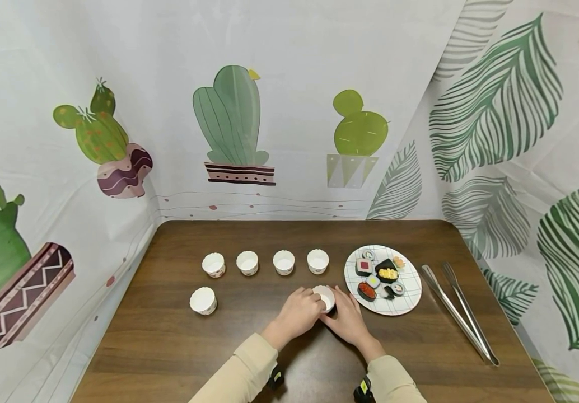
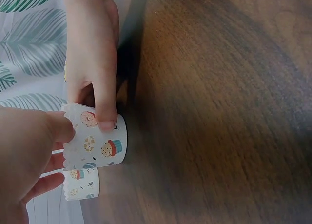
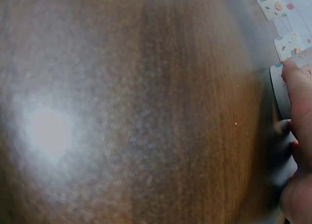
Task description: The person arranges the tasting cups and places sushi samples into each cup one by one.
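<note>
A white paper baking cup (image 1: 326, 298) with a scalloped rim and printed muffins and donuts stands on the table between both hands. My left hand (image 1: 302, 312) pinches its rim from the left, the thumb at the edge in the left wrist view. From the right, my right hand (image 1: 348, 320) grips the cup's side; its thumb (image 2: 105, 104) lies against the printed wall. The right wrist view catches only part of the right hand (image 3: 300, 94) and the cup. The cup's inside is partly covered by the left fingers.
Several matching cups stand in a back row, one of them a white cup (image 1: 318, 261) just behind the hands; another cup (image 1: 203, 301) is at the left. A checked plate (image 1: 405, 305) holds sushi pieces (image 1: 387, 272). Metal tongs (image 1: 458, 313) lie at the right.
</note>
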### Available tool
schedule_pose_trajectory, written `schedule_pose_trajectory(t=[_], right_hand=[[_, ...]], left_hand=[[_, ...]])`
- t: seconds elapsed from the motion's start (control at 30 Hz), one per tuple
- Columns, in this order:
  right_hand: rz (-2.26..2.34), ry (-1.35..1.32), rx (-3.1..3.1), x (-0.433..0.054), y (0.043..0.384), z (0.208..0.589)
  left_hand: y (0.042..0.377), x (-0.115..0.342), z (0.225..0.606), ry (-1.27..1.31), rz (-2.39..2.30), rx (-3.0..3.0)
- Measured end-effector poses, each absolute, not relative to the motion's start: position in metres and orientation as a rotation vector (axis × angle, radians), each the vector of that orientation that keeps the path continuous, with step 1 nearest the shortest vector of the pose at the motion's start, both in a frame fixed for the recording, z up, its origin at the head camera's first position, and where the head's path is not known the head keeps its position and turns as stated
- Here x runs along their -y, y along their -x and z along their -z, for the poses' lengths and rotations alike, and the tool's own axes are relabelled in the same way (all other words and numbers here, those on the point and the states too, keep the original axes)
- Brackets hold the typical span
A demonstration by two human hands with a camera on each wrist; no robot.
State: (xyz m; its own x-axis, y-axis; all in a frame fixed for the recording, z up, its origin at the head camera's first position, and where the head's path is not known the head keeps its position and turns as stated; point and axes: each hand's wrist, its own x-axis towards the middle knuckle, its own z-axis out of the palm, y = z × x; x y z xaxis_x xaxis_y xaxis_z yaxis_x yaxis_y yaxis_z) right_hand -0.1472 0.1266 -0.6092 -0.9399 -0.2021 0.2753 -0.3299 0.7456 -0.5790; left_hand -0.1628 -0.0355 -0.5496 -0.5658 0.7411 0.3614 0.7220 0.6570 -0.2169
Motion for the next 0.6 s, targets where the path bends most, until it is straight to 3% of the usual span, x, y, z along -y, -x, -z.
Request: schedule_pose_trajectory(t=[0.6], right_hand=[[-0.943, -0.413, 2.75, -0.1275, 0.1476, 0.6104]], left_hand=[[0.1632, 0.0341, 0.5441, 1.145, -0.013, 2.409]])
